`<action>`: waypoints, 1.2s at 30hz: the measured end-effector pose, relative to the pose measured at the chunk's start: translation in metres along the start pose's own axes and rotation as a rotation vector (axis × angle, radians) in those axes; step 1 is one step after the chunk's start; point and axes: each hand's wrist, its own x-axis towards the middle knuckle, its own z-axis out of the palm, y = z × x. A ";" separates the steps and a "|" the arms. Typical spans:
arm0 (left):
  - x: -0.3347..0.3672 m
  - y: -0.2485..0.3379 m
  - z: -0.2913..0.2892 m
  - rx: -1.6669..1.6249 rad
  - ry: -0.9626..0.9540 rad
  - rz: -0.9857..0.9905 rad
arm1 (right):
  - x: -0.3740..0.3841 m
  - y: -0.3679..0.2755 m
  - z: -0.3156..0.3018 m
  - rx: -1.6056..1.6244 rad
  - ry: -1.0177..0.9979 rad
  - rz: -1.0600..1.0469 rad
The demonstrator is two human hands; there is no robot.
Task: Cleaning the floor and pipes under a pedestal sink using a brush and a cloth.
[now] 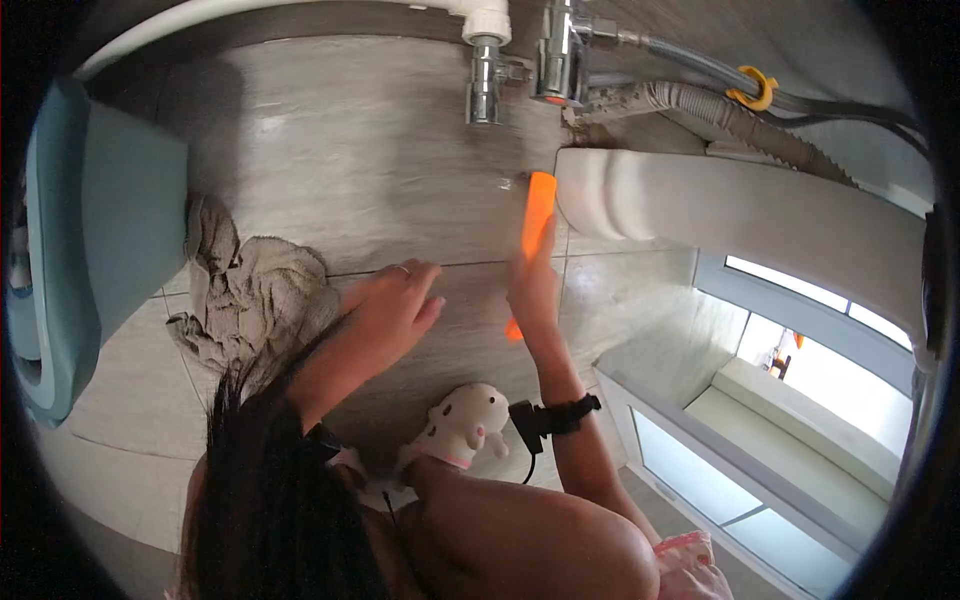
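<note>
My right hand (533, 295) is closed around a long, narrow orange tool (541, 205). One end of it points away from me, close to the base of a white ceramic pedestal (740, 205); the other end pokes out below my fist. Its underside is hidden, so its exact kind cannot be made out. To the left, my left hand (390, 298) hovers over the grey tiles with nothing in it, fingers loosely bent and thumb apart. Beside that wrist lies a crumpled grey-brown towel (270, 280). A black strap with a small device (560, 418) sits on my right forearm.
A teal plastic bin (135, 190) stands on the left. Chrome valves (484, 85), a grey corrugated hose (770, 130) and a white pipe (300, 8) run along the far wall. A slipper with a white animal shape (468, 420) is on my foot. A glazed door frame (720, 490) stands right.
</note>
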 end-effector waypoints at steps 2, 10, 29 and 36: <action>0.005 -0.002 -0.003 -0.076 0.005 -0.081 | 0.011 -0.005 0.006 -0.162 0.062 -0.047; 0.005 0.002 -0.001 -0.029 -0.038 -0.076 | 0.012 -0.015 0.021 -0.489 0.093 -0.541; 0.033 0.007 0.029 -0.106 -0.149 -0.135 | 0.155 -0.063 -0.009 -0.457 0.096 0.004; 0.024 0.008 0.007 -0.059 -0.154 -0.150 | 0.131 -0.093 0.018 -0.648 -0.201 -0.135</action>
